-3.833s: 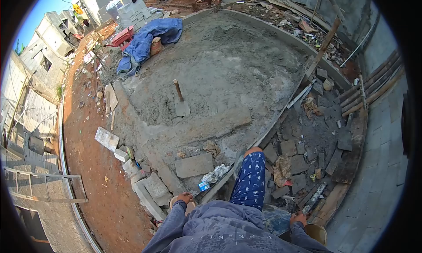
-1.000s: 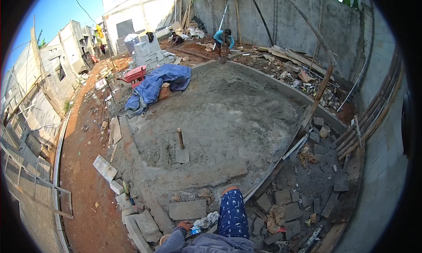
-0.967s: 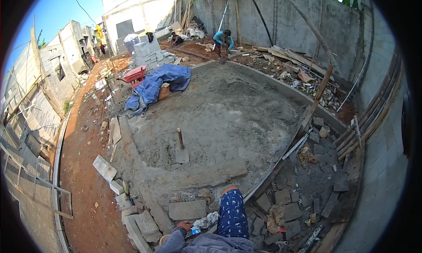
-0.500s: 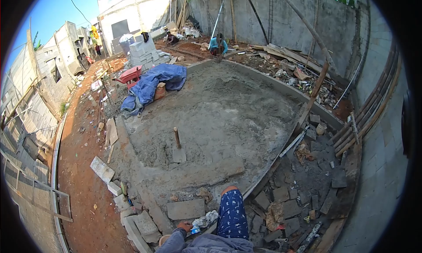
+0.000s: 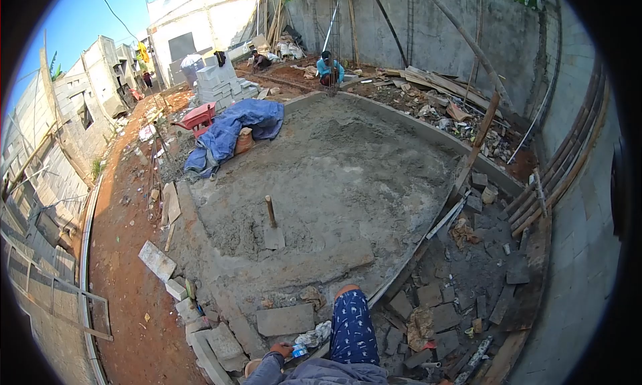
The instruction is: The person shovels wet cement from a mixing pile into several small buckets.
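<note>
One blue pack [image 5: 299,350] lies just right of the curled left hand [image 5: 281,349], by the slab's [image 5: 334,208] near edge; its hold I cannot tell; right hand out of view.

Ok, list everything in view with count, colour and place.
Concrete: one patch, grey, centre
Tarp: one, blue, concrete's upper-left edge
Wheelbarrow: one, red, left of tarp
Blocks: many, pale grey, stacked behind wheelbarrow
Tool: one, brown-handled, on concrete
Poles: several, brown, right side
Rubble: plenty, grey, lower right
People: three, one in teal, far end
Packet: one, blue and white, bottom centre
Leg: one, dark blue shorts, bottom centre
Left hand: one, grey sleeve, beside packet
</note>
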{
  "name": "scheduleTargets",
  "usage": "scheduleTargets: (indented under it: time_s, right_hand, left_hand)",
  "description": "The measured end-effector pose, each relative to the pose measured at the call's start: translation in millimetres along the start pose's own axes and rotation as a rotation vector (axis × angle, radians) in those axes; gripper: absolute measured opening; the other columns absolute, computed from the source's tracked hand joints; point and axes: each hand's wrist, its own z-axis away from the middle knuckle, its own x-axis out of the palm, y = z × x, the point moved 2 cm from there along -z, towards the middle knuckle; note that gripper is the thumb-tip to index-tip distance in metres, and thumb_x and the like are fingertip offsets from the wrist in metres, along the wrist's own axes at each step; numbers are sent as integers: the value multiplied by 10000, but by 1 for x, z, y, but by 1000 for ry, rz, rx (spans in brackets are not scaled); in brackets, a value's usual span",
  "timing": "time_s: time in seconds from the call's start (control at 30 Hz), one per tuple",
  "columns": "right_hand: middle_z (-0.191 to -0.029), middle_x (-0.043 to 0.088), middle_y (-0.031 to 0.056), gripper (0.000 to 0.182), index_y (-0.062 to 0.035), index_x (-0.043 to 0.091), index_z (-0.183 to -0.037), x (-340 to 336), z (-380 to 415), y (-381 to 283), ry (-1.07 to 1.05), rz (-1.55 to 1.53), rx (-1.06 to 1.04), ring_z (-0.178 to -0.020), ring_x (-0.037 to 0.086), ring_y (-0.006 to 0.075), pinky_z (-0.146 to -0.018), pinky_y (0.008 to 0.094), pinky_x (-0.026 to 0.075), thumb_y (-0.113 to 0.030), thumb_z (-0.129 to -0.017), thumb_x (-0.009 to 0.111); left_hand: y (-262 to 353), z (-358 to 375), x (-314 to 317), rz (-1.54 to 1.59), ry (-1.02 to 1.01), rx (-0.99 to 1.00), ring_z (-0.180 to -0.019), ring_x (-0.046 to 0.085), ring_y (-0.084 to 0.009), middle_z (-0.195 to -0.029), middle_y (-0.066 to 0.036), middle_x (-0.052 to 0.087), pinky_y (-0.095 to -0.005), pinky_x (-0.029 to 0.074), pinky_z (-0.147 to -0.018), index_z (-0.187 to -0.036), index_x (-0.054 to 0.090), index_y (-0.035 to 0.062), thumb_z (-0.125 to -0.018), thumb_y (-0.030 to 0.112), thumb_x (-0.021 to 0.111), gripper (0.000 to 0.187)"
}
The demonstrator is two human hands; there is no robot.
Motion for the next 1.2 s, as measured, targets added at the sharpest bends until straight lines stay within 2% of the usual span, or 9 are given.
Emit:
scheduleTargets:
  time_s: [0.3, 0.53, 0.6, 1.2]
  right_hand:
    - [-1264, 583, 185, 482, -96, 622, -1207, 15, -2, 13, 8, -15, 12, -1222, 527, 351, -1023, 477, 427, -424, -854, 614]
    - [-1281, 574, 185, 493, -102, 613, -1223, 27, -6, 23, 29, -37, 5, -1233, 518, 357, -1029, 483, 421, -427, -853, 613]
    - [-1286, 571, 185, 496, -104, 611, -1228, 29, -5, 25, 37, -42, -2, -1237, 515, 359, -1031, 484, 419, -428, -852, 613]
    - [-1331, 547, 184, 526, -119, 589, -1268, 39, -6, 34, 97, -87, -42, -1266, 490, 375, -1046, 499, 404, -436, -849, 610]
  left_hand:
    - [18, 6, -1, -42, -3, 16, -776, 711, -160, -881, -76, 740, -316, 565, -734, -933, 741, 85, -766, 271, 772, 252]
    - [39, 17, 3, 60, -19, 10, -783, 714, -192, -894, -94, 734, -330, 586, -712, -932, 727, 39, -787, 175, 759, 200]
    - [29, 5, 7, 138, -20, 11, -773, 715, -200, -894, -101, 733, -333, 591, -705, -936, 723, 33, -787, 145, 758, 190]
    - [14, 7, 7, 60, -34, -8, -772, 708, -165, -893, -97, 735, -307, 573, -731, -964, 739, 72, -767, 216, 779, 248]
